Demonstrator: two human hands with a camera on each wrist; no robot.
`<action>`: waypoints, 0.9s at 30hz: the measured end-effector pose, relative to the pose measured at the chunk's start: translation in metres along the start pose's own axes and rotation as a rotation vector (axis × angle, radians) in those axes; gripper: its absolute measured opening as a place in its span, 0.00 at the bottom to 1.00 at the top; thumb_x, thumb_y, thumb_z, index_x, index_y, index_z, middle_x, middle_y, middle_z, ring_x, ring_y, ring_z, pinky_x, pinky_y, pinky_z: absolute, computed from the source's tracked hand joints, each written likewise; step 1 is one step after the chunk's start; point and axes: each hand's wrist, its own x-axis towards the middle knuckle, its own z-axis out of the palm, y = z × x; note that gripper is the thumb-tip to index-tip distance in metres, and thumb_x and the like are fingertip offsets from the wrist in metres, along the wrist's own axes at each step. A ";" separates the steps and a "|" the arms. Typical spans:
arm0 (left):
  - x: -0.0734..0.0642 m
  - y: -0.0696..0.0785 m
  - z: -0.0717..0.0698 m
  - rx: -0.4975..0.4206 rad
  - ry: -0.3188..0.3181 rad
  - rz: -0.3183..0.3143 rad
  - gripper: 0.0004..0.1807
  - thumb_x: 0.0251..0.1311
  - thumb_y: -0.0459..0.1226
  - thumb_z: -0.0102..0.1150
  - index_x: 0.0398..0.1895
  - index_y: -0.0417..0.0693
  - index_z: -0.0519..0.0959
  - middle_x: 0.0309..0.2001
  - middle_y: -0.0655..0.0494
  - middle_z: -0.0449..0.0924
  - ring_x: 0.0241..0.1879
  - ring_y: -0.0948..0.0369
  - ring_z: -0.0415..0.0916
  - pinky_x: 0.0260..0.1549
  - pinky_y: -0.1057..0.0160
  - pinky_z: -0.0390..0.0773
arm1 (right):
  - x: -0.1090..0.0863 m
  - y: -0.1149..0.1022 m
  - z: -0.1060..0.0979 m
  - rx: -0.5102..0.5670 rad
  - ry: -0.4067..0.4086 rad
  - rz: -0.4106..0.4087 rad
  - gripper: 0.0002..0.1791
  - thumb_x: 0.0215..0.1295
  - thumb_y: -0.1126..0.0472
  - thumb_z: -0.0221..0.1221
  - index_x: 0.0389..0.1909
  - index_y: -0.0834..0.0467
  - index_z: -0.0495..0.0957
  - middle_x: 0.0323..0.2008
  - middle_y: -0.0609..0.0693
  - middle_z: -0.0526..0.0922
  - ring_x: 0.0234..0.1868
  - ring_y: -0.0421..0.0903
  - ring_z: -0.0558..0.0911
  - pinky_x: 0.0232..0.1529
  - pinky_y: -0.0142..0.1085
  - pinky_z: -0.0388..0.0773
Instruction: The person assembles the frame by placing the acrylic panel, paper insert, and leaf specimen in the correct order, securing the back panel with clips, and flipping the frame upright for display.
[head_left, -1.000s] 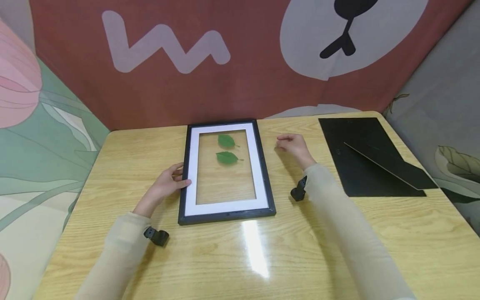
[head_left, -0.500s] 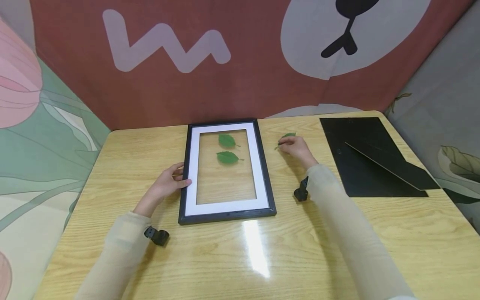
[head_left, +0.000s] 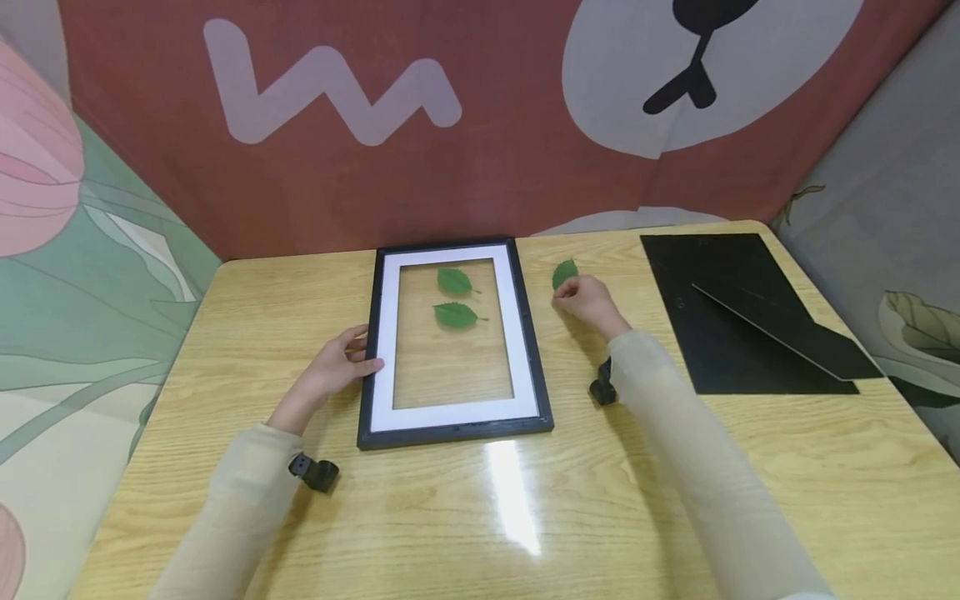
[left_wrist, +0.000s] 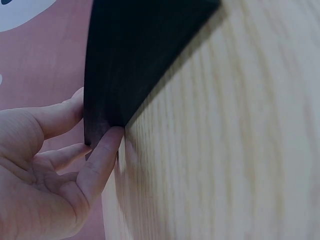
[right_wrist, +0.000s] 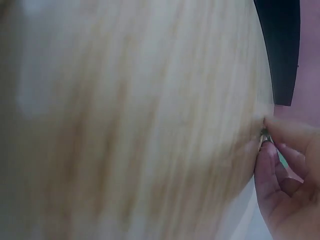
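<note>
A black picture frame [head_left: 454, 435] with a white mat lies flat on the table, its window showing two green leaves, an upper leaf [head_left: 453, 281] and a lower leaf [head_left: 454, 315]. My left hand [head_left: 333, 365] grips the frame's left side, thumb on top and fingers at the outer edge; the left wrist view shows the fingers [left_wrist: 102, 160] against the black side. To the right of the frame, my right hand [head_left: 588, 302] pinches a third green leaf [head_left: 564, 273] between thumb and fingertips, with its blade pointing up and away. In the right wrist view only a bit of green shows between the fingertips.
A black backing board [head_left: 705, 258] with a fold-out stand [head_left: 780, 329] lies at the table's right side. Behind the wooden table [head_left: 457, 517] hangs a red patterned cloth [head_left: 480, 183]. A small black camera is strapped to each wrist.
The third leaf, hidden at first behind the right hand, came into view and turned in the fingers so its blade now points upward. The left hand and the frame stayed put.
</note>
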 end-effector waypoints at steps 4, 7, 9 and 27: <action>0.002 -0.002 0.000 0.000 0.000 -0.004 0.42 0.65 0.38 0.57 0.76 0.43 0.46 0.71 0.34 0.56 0.68 0.41 0.60 0.64 0.46 0.69 | -0.002 0.002 -0.002 0.013 0.018 0.008 0.10 0.63 0.67 0.55 0.42 0.67 0.77 0.40 0.61 0.79 0.40 0.50 0.76 0.41 0.36 0.74; 0.002 -0.002 0.001 -0.004 -0.002 -0.005 0.42 0.65 0.38 0.57 0.76 0.43 0.46 0.71 0.34 0.56 0.68 0.41 0.60 0.64 0.46 0.69 | -0.004 0.005 -0.005 0.063 0.013 0.044 0.12 0.61 0.66 0.54 0.44 0.67 0.76 0.39 0.58 0.77 0.38 0.48 0.74 0.39 0.33 0.72; 0.002 -0.002 0.001 -0.007 -0.003 -0.006 0.42 0.65 0.37 0.57 0.76 0.43 0.46 0.71 0.34 0.56 0.68 0.41 0.61 0.64 0.47 0.70 | -0.005 0.007 -0.007 0.108 0.007 0.066 0.14 0.61 0.66 0.54 0.47 0.67 0.75 0.39 0.56 0.76 0.38 0.45 0.73 0.38 0.30 0.71; 0.004 -0.003 0.000 0.011 0.010 -0.013 0.41 0.65 0.38 0.57 0.76 0.44 0.46 0.70 0.34 0.56 0.68 0.42 0.60 0.66 0.46 0.67 | -0.018 -0.007 -0.027 0.649 -0.172 0.166 0.27 0.72 0.65 0.48 0.69 0.69 0.58 0.68 0.66 0.64 0.34 0.26 0.79 0.64 0.34 0.72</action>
